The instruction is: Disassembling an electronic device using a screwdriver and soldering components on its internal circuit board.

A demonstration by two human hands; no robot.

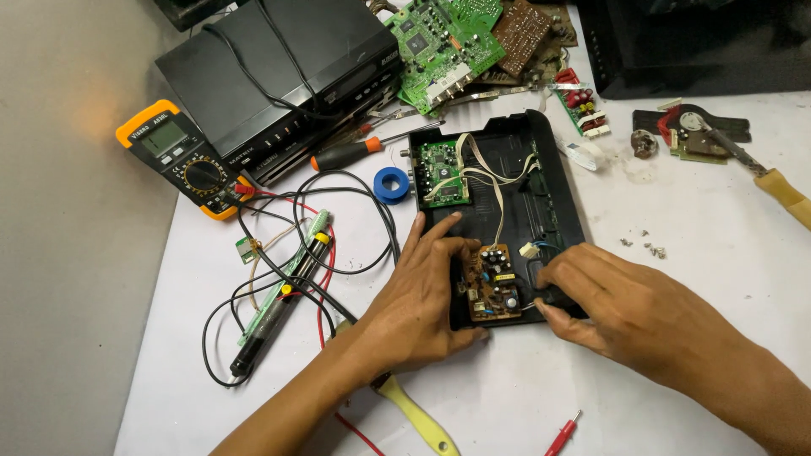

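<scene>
An open black plastic case (553, 203) lies on the white table. Inside it sit a green circuit board (443, 171) at the far end and a brown power board (492, 284) at the near end, joined by flat ribbon wires. My left hand (422, 295) rests on the case's near left edge, its fingers touching the brown board. My right hand (604, 300) pinches at the case's near right edge beside that board, close to a small white connector (530, 250).
A yellow multimeter (182, 158) with red and black leads, a black player box (283, 72), an orange-handled screwdriver (359, 152), a blue tape roll (391, 184), loose boards (443, 42), small screws (650, 247), and yellow-handled tools (418, 414) lie around.
</scene>
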